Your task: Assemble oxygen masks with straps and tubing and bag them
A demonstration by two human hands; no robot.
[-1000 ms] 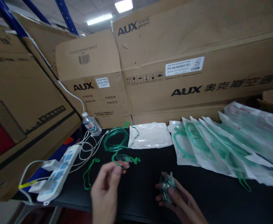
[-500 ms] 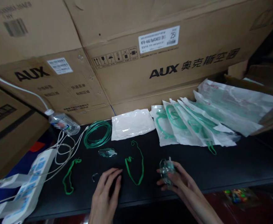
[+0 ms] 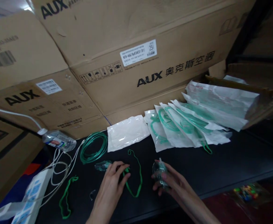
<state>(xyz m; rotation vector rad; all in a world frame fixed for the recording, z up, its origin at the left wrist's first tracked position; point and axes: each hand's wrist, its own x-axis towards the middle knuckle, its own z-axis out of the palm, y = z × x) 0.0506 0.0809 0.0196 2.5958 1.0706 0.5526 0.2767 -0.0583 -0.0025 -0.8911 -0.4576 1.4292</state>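
My left hand [image 3: 113, 183] has thumb and fingertips closed on one end of a green elastic strap [image 3: 140, 182], which curves away to the right over the black tabletop. In my right hand [image 3: 176, 182], the fingers wrap round a clear, green-tinted oxygen mask [image 3: 158, 171] with a pale connector pointing up. A second clear mask [image 3: 101, 165] lies just beyond my left hand, partly hidden by it. Another green elastic strap [image 3: 65, 199] rests to the left, and a small clear curved piece [image 3: 92, 195] lies beside my left wrist.
Coiled green tubing [image 3: 83, 149] and a white plastic pouch [image 3: 129, 133] lie behind my hands. Several packaged sets [image 3: 185, 124] overlap at back right. A water bottle [image 3: 59, 141], white cables and a power strip [image 3: 33, 196] occupy the left. Large cardboard boxes [image 3: 99, 90] stand behind.
My left hand has moved up and right and taken hold of the green strap's end. My right hand still holds the mask. The camera view has shifted.
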